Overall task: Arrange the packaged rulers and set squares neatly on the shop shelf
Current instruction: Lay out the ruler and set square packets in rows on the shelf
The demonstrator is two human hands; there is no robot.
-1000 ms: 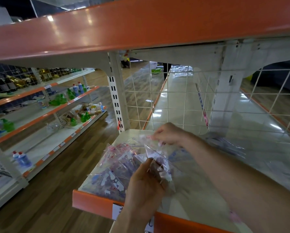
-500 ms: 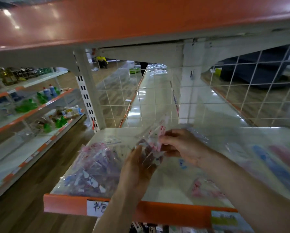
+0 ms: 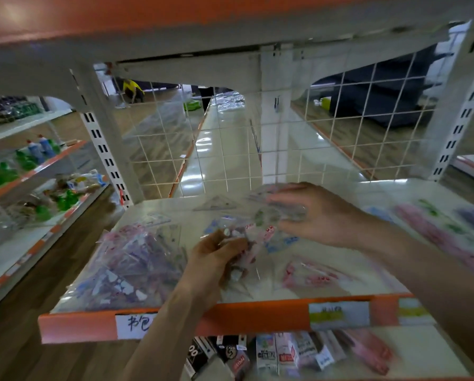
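1. Gripping a bunch of clear packets [image 3: 247,251], the L hand [image 3: 216,259] sits at frame centre, just above the white shelf deck [image 3: 340,193]. Its fingers curl round the bunch's lower end.
2. R hand [image 3: 321,215], centre-right, reaches leftward. Fingers on top & thumb below pinch one clear packet [image 3: 274,213] at the bunch's upper end. Can't tell if it's free of the bunch, & motion blur hides what's inside.
3. Big loose pile of packets [image 3: 126,265], pink/purple print, lies lower left on the deck, touching the orange front edge [image 3: 244,314] & just beside the L wrist.
4. Clear set square [image 3: 216,203] lies flat toward the back of the deck, just left of the R fingertips & apart from the pile.
5. Pink packs [image 3: 310,276] lie flat lower centre-right, near the front edge, below the R forearm.
6. More packs [image 3: 436,224], pink, purple & green, lie blurred at right of frame, beyond the R forearm.
7. Wire mesh back [image 3: 230,149] stands upper centre. A handwritten label [image 3: 134,323] on the orange edge is partly hidden by the L forearm.
8. Boxed goods [image 3: 258,353] sit on the lower shelf at bottom centre. Green & blue bottles [image 3: 38,152] stand on aisle shelves at left.
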